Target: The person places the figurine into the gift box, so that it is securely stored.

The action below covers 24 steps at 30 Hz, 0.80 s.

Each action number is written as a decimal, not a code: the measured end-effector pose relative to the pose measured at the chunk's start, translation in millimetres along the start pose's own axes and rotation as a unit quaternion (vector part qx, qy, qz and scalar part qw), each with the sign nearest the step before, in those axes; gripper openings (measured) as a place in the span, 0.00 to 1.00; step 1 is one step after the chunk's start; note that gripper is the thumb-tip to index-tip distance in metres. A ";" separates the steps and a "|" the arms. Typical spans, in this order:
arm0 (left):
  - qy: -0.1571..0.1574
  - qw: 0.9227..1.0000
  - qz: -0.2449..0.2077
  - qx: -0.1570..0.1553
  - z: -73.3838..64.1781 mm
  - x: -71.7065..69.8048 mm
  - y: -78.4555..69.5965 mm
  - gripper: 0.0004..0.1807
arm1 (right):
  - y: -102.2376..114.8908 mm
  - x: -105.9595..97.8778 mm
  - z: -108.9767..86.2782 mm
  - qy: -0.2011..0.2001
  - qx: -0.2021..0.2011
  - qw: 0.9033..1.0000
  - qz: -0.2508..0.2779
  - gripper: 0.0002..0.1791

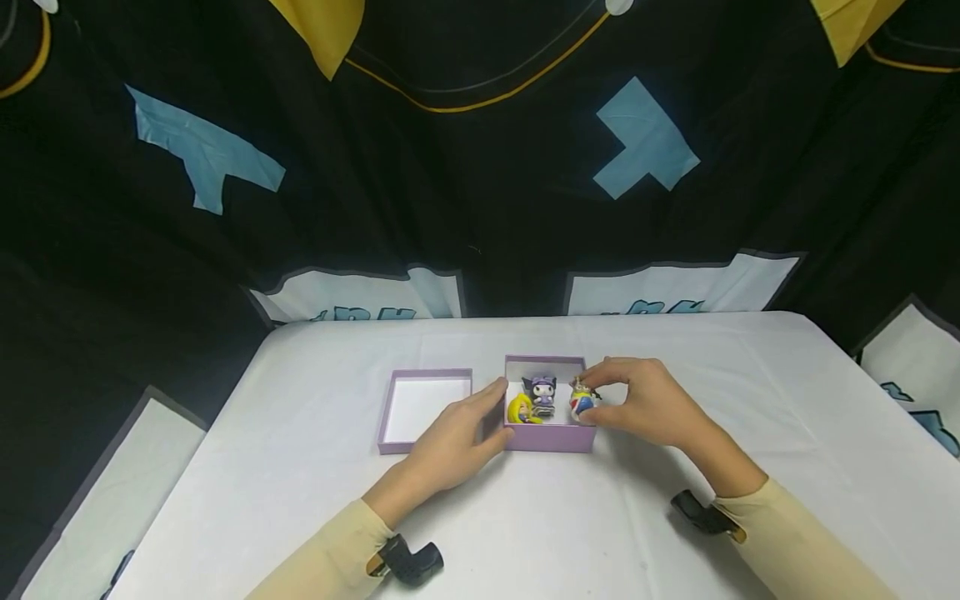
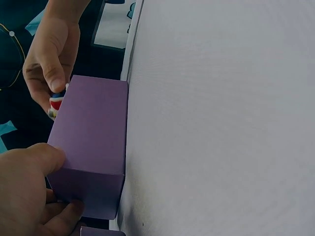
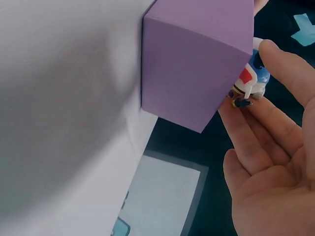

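A purple open box [image 1: 551, 439] stands on the white table. My left hand [image 1: 456, 437] holds its left end, the thumb at the front left corner and the fingers along the side wall. Over the box's right end, my right hand [image 1: 645, 404] pinches a small figurine [image 1: 582, 400] in blue, red, white and yellow between thumb and fingers. In the right wrist view that figurine [image 3: 256, 73] is partly hidden behind the box wall. Inside the box are a figurine with a black-and-purple hood [image 1: 541, 392] and, in front of it, a yellow-haired figurine [image 1: 522, 410].
Left of the box lies a shallow purple-rimmed lid [image 1: 387, 417] with its white inside facing up; the left hand overlaps its right part. The white table [image 1: 315, 400] ends at a dark patterned curtain [image 1: 480, 200] behind.
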<state>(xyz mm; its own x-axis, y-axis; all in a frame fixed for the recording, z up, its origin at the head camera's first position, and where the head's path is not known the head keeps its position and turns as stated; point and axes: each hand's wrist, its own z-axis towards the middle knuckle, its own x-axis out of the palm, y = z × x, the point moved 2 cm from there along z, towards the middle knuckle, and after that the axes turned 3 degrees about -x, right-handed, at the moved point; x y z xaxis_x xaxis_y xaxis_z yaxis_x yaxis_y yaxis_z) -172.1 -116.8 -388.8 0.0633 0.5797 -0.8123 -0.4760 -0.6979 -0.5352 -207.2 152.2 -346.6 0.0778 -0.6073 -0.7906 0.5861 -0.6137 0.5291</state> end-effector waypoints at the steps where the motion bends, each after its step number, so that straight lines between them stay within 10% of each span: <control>1: 0.000 1.000 -0.001 0.000 0.0 -0.1 0.0 0.38 | 0.8 1.2 2.2 0.005 0.003 1.000 -0.001 0.22; 13: 0.002 1.000 0.003 -0.003 -0.6 -0.7 -0.1 0.38 | 11.1 10.4 30.0 0.087 -0.023 0.993 -0.082 0.20; 24: -0.001 1.000 -0.003 0.008 -0.3 -0.3 1.1 0.37 | 17.9 24.9 47.4 0.188 -0.046 0.966 -0.173 0.13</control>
<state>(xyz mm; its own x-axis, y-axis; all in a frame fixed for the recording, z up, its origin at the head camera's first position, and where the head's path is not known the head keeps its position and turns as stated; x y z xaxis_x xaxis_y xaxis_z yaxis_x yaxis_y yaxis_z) -172.3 -117.9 -389.2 0.0652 0.5842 -0.8090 -0.4891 -0.6880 -0.5362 -233.0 102.2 -342.2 0.1423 -0.1371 -0.9803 0.6970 -0.6893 0.1976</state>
